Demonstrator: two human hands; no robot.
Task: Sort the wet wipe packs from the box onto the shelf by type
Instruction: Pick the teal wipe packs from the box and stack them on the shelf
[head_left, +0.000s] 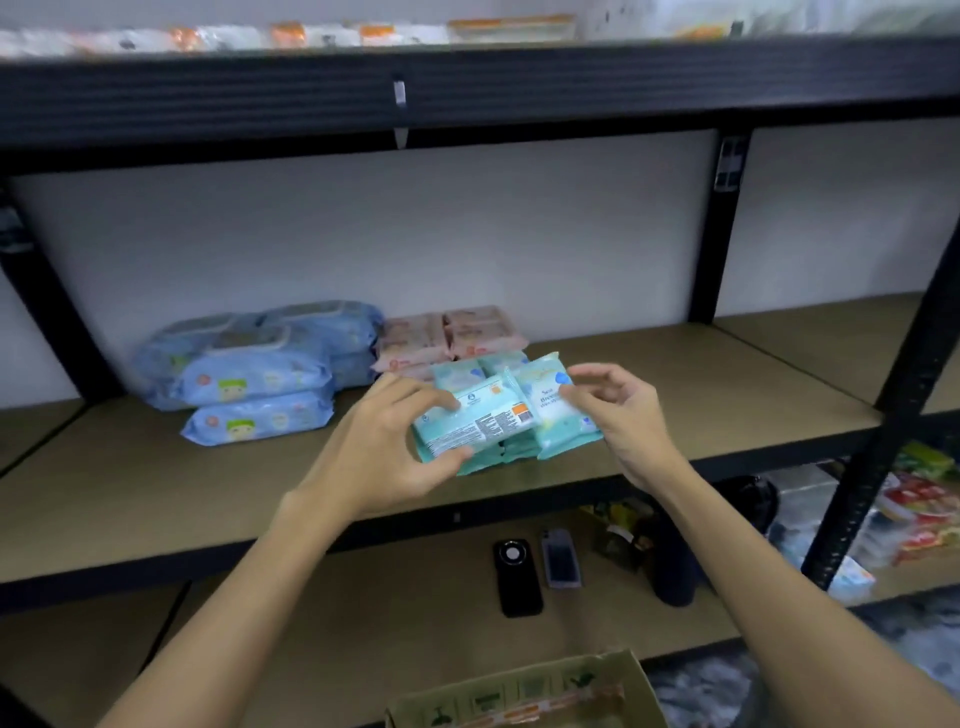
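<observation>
On the middle shelf (727, 374) lie three groups of wet wipe packs. Large blue packs (254, 364) are stacked at the left, pink packs (447, 335) sit behind the middle, and teal packs (511, 449) are piled near the front edge. My left hand (400, 441) grips a teal pack (478, 423) with its printed back facing me, on top of the pile. My right hand (618, 410) pinches another teal pack (556, 410) beside it, fingers partly spread. The cardboard box (524, 696) shows at the bottom edge, its inside mostly out of view.
A black metal upper shelf beam (467, 98) runs overhead with blurred packs above it. The lower shelf holds two phones (535, 571), a tape dispenser (618, 540) and a dark bottle (672, 566). Colourful packets (919, 514) lie at the right, behind a black upright post (878, 441).
</observation>
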